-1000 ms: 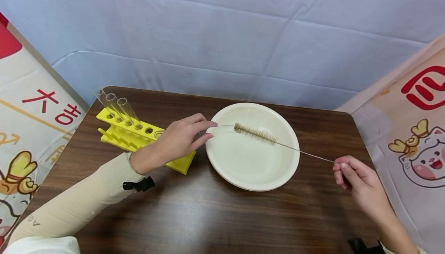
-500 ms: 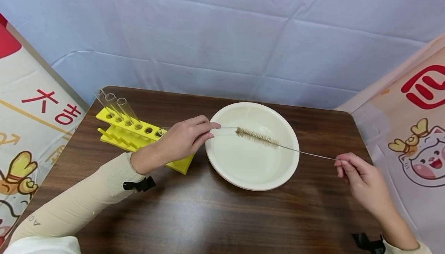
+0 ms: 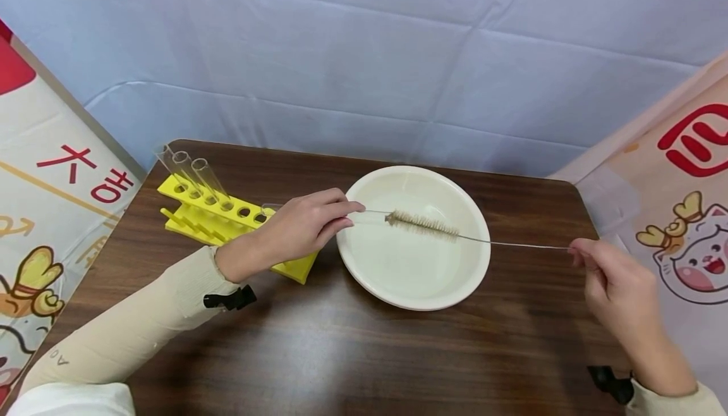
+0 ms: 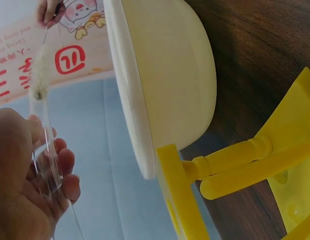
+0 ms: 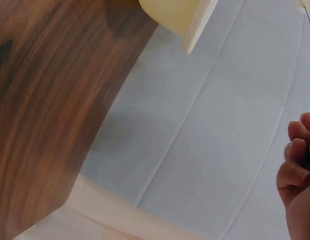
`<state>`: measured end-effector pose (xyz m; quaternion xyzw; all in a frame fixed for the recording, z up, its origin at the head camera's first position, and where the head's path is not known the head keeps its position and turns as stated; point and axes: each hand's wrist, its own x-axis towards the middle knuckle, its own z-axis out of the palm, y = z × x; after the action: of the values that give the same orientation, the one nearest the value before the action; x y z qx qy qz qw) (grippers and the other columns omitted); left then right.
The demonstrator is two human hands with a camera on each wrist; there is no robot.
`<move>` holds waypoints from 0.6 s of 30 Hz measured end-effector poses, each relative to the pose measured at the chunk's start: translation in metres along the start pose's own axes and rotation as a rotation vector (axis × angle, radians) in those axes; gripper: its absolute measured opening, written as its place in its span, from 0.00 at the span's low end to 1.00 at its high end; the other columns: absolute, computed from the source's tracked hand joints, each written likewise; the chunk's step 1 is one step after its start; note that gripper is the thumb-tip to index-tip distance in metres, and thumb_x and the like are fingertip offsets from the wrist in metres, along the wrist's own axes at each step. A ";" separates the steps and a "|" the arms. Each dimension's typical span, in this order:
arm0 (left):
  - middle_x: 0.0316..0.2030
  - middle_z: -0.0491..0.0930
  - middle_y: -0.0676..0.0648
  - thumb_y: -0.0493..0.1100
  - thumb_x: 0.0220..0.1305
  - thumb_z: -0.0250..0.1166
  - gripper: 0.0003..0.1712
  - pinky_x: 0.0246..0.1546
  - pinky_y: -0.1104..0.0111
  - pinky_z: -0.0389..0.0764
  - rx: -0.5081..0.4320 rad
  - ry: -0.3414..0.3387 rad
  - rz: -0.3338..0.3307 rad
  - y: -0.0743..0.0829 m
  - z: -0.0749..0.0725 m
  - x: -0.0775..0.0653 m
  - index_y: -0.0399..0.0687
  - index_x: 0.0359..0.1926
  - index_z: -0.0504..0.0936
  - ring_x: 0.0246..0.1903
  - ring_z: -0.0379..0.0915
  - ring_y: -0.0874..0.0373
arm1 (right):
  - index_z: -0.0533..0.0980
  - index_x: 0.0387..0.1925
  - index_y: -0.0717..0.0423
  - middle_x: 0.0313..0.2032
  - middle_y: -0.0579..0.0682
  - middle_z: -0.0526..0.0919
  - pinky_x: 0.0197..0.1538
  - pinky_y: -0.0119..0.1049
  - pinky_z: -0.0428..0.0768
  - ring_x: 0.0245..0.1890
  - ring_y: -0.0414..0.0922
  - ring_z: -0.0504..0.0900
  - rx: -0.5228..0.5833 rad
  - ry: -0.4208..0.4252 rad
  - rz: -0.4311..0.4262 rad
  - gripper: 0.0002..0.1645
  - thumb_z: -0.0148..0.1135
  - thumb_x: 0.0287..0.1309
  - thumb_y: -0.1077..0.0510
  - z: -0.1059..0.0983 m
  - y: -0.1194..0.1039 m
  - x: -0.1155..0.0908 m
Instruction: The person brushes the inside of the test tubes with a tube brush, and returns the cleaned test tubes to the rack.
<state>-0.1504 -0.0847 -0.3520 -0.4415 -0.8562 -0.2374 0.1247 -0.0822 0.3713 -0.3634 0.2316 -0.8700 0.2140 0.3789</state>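
My left hand (image 3: 307, 221) holds a clear glass test tube (image 4: 44, 155) over the left rim of the white basin (image 3: 355, 277), fingers curled round the glass in the left wrist view. A test tube brush (image 3: 423, 224) lines up with the tube, its tan bristles above the basin. The inner end of the bristles is right at the mouth of the tube. Off the basin's right side, my right hand (image 3: 622, 293) pinches the far end of the brush's thin wire handle (image 3: 523, 245). Only curled fingers of that hand show at the right wrist view's edge.
A yellow test tube rack (image 3: 292, 270) stands left of the basin, partly behind my left forearm. Several clear test tubes (image 3: 207, 179) lean in its left holes. All stand on a dark wooden table (image 3: 398, 359), with a pale cloth (image 3: 364, 74) hanging behind.
My right hand has shifted to the right and slightly up, drawing the wire straighter. The bristles have edged to the right. My left hand has moved only slightly right.
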 end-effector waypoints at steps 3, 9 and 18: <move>0.43 0.81 0.47 0.40 0.71 0.66 0.15 0.31 0.71 0.77 0.009 -0.011 0.019 0.002 0.000 0.000 0.43 0.56 0.84 0.29 0.71 0.61 | 0.79 0.29 0.69 0.21 0.56 0.79 0.41 0.18 0.62 0.25 0.41 0.71 -0.028 0.018 -0.031 0.31 0.42 0.79 0.51 0.001 -0.004 0.004; 0.43 0.81 0.48 0.41 0.71 0.66 0.14 0.34 0.70 0.79 0.025 -0.027 0.057 0.005 0.004 0.006 0.43 0.55 0.85 0.31 0.74 0.61 | 0.80 0.31 0.68 0.23 0.57 0.81 0.38 0.27 0.66 0.24 0.51 0.75 -0.076 -0.022 -0.067 0.31 0.41 0.81 0.50 0.005 -0.009 0.007; 0.44 0.81 0.47 0.41 0.72 0.66 0.15 0.35 0.70 0.79 0.004 -0.022 0.051 0.008 0.007 0.012 0.42 0.56 0.85 0.33 0.75 0.60 | 0.81 0.33 0.63 0.25 0.50 0.83 0.37 0.27 0.72 0.26 0.39 0.76 0.016 -0.127 -0.010 0.30 0.43 0.80 0.47 0.010 -0.019 0.007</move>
<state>-0.1512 -0.0691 -0.3502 -0.4656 -0.8465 -0.2276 0.1223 -0.0819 0.3490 -0.3609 0.2522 -0.8895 0.2036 0.3221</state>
